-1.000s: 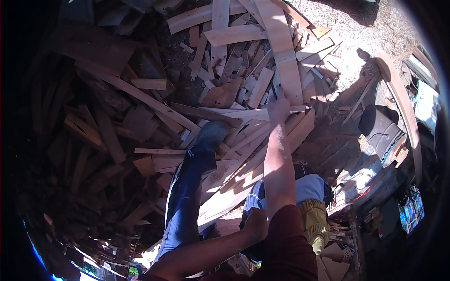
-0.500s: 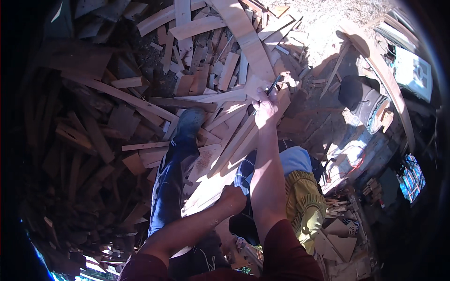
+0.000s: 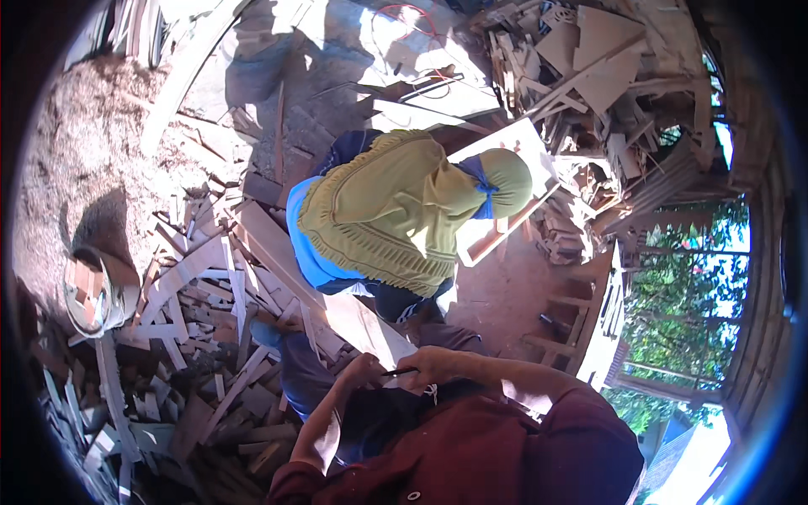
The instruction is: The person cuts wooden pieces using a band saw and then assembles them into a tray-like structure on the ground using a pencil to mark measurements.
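My left hand (image 3: 362, 370) and my right hand (image 3: 429, 365) are close together in front of my body, fingers curled. A dark, slim, pen-like stick (image 3: 399, 371) spans the gap between them, an end at each hand. Its exact kind is too small to make out. Just beyond my hands lies a long pale wooden board (image 3: 362, 321), running away to the upper left, partly hidden by a co-worker (image 3: 379, 210) in a yellow-green head covering and blue clothing. My boot (image 3: 266, 332) rests among the wood scraps, left of the board.
Heaped wood offcuts (image 3: 210, 290) cover the ground at left. A round container (image 3: 101, 295) holding wood pieces stands at far left. Past the co-worker is a pale wooden frame (image 3: 523, 139); more scrap panels (image 3: 602, 63) are piled at upper right. Red cable (image 3: 433, 46) lies at the back.
My view has swung to the right, bringing the co-worker fully in. My right hand, earlier stretched out over the boards with the dark stick, is drawn back beside my left hand.
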`<state>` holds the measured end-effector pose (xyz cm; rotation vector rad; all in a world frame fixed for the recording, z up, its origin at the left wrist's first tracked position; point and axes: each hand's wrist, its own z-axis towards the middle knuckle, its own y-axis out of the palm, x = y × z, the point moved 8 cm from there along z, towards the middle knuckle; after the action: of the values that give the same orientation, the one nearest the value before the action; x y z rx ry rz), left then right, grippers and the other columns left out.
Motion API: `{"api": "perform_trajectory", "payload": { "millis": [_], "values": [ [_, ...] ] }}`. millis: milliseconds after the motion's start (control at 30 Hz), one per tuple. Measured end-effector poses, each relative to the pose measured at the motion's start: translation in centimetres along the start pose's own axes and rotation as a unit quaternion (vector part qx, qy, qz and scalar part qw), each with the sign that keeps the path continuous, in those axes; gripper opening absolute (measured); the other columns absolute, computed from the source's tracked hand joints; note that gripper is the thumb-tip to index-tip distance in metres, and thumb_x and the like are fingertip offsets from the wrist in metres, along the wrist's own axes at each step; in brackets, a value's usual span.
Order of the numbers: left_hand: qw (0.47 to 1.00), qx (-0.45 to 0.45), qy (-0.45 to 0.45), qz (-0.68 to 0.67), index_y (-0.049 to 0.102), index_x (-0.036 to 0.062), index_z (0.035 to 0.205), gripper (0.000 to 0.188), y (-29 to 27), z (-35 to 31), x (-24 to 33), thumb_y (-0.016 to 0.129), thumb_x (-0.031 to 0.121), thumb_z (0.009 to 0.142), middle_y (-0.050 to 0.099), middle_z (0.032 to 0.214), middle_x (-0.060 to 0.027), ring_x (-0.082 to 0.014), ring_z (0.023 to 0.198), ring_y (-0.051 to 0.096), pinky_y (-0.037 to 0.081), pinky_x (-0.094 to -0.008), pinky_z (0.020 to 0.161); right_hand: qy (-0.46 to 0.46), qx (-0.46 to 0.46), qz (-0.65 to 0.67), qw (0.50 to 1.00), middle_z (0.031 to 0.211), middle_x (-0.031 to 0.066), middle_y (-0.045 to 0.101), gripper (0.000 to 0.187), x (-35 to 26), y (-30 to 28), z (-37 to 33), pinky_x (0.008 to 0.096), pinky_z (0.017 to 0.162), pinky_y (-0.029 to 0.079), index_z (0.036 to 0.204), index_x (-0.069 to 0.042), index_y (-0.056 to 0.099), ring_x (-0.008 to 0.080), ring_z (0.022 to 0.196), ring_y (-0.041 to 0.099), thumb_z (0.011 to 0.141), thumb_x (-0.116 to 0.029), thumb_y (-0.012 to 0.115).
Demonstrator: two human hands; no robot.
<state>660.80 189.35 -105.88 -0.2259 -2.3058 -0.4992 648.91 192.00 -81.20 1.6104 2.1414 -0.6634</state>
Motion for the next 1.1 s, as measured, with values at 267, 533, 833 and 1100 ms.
{"api": "perform_trajectory", "payload": {
  "millis": [267,533,833,1100],
  "values": [
    [0.882,0.14,0.085,0.443,0.057,0.0032,0.11,0.045,8.3,4.0,12.3,0.071,0.039,0.086,0.07,0.096,-0.0244,-0.0419,0.096,0.07,0.055,-0.052,0.077,0.179,0.4,0.163,0.884,0.101,0.0155,0.074,0.038,40.6,-0.9,-26.0,0.0427,0.075,0.056,0.119,-0.008,0.068,0.0322,0.088,0.073,0.09,-0.033,0.071],
    [0.912,0.266,0.018,0.31,0.054,0.0063,0.116,0.053,18.8,10.5,30.4,0.081,0.033,0.08,0.067,0.093,-0.0261,-0.0449,0.091,0.07,0.055,-0.0517,0.076,0.141,0.641,0.499,0.566,0.09,0.0086,0.073,0.035,54.9,8.7,-41.4,0.0366,0.069,0.057,0.113,-0.006,0.066,0.0199,0.077,0.07,0.083,-0.017,0.077],
    [0.891,0.351,0.183,0.222,0.056,0.0068,0.133,0.04,27.2,21.5,47.9,0.064,0.008,0.094,0.068,0.099,-0.0164,-0.0235,0.068,0.071,0.058,-0.0313,0.05,0.307,0.455,0.292,0.784,0.114,0.0234,0.071,0.05,60.2,19.5,-48.4,0.0537,0.089,0.055,0.127,-0.009,0.063,0.0442,0.108,0.068,0.084,-0.034,0.069],
    [0.902,0.409,0.112,0.085,0.06,0.0071,0.126,0.043,26.7,25.6,40.0,0.073,0.027,0.09,0.072,0.097,-0.0179,-0.0352,0.087,0.073,0.058,-0.0454,0.077,0.265,0.602,0.186,0.729,0.102,0.0174,0.075,0.04,63.6,-1.9,-61.2,0.0459,0.08,0.057,0.115,-0.006,0.067,0.0356,0.094,0.073,0.081,-0.025,0.073]
  ]
}}
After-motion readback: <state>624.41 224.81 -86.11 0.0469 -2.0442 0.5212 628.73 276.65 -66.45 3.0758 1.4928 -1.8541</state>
